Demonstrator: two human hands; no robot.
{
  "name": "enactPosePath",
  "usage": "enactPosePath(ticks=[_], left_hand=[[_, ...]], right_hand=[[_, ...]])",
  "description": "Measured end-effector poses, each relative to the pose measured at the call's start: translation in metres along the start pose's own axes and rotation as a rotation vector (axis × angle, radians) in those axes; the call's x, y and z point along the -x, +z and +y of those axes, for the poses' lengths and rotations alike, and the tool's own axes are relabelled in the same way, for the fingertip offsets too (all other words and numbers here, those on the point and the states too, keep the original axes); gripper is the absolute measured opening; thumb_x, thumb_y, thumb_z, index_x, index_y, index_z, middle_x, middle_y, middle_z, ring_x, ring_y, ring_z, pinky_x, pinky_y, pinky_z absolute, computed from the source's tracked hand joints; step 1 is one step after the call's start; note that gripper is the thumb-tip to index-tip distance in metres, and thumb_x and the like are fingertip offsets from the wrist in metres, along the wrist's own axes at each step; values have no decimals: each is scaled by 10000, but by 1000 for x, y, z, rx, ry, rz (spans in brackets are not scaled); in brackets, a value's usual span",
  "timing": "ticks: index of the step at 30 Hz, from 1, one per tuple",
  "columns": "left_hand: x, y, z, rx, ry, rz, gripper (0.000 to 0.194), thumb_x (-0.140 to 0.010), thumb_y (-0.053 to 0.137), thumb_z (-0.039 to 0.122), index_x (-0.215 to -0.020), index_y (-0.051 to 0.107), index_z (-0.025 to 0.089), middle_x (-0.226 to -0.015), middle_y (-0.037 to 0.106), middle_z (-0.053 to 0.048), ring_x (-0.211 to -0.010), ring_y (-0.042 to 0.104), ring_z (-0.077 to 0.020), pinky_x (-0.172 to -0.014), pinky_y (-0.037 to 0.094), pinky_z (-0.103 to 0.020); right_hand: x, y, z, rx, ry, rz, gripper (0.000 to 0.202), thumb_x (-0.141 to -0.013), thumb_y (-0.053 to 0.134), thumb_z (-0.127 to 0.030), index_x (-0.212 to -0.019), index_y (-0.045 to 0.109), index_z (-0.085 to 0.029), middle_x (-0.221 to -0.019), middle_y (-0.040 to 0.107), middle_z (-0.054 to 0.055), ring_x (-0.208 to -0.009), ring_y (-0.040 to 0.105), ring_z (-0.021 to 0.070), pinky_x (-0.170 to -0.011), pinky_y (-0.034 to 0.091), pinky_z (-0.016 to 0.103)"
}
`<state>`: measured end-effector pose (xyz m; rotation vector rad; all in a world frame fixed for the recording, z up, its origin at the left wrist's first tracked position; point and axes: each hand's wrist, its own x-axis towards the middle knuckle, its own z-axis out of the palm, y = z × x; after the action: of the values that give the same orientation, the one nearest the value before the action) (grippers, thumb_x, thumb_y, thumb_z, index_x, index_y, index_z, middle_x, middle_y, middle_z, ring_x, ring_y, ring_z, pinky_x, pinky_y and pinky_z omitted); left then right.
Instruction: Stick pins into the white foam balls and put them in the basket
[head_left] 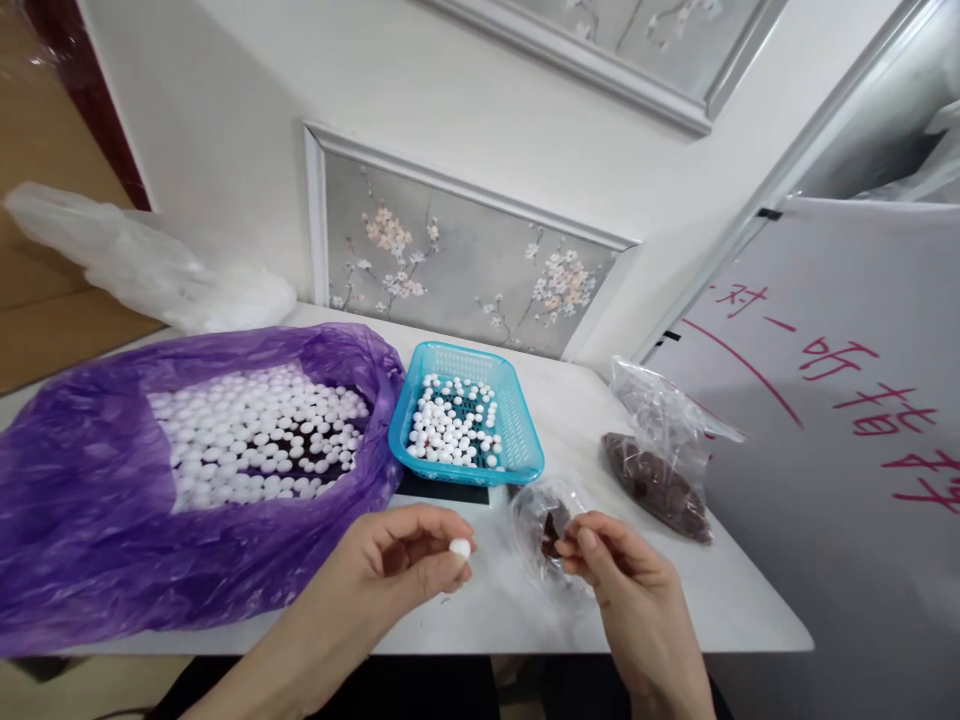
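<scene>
seeing a wall (225,100) behind everything, with flower panels set in it. facing a board (810,560) at the right, bearing red writing. working over a white tabletop (750,610). finding an open purple bag (97,560) on the left, holding many white balls (217,430), and some crumpled plastic (142,265) behind it. looking at a blue basket (466,474) just beside the purple bag, holding more white balls over its open mesh. seeing a brown-filled bag (660,490) near the right edge, and a smaller clear bag (530,535) in front of the basket, showing something brown inside. pinching the right hand (630,575) nearly closed, fingertips meeting at the clear bag; not telling whether anything is between them. holding one ball (460,548) in the left hand (405,560), gripping it between thumb and fingers, in front of the basket and above the tabletop.
</scene>
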<state>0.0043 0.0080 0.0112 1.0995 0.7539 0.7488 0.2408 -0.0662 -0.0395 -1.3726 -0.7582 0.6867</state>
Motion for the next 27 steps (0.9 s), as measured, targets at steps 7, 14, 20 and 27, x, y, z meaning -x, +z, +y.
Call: enactPosePath(ticks=[7, 14, 20, 27], left_hand=[[-7, 14, -7, 37, -53, -21, 173, -729, 813, 334, -826, 769, 198, -773, 683, -6, -751, 607, -151, -756, 487, -259], [-5, 12, -10, 1, -65, 1, 175, -724, 813, 350, -819, 776, 206, -769, 685, -7, -743, 603, -152, -737, 474, -255], [-1, 13, -12, 200, -126, 3, 194, -685, 861, 288, -846, 782, 215, -798, 695, 8, -730, 630, -124, -728, 500, -226], [7, 10, -15, 313, -114, -87, 203, -710, 856, 323, -856, 804, 193, -710, 718, -11, -687, 645, -114, -708, 508, -211]], right_hand=[[-3, 2, 3, 136, -23, 54, 246, -808, 725, -441, -891, 751, -211, -781, 758, 38, -718, 694, 203, -696, 581, 327], [-3, 0, -8, 457, -125, 62, 177, -798, 685, -388, -822, 766, -233, -911, 747, 63, -854, 638, 254, -841, 493, 376], [19, 12, -26, 247, -153, -35, 132, -828, 718, -370, -827, 748, -242, -671, 677, 1, -654, 609, 171, -649, 509, 269], [56, 62, -37, -383, 103, -301, 141, -752, 833, -351, -766, 743, -242, -582, 684, -19, -508, 626, 104, -530, 492, 205]])
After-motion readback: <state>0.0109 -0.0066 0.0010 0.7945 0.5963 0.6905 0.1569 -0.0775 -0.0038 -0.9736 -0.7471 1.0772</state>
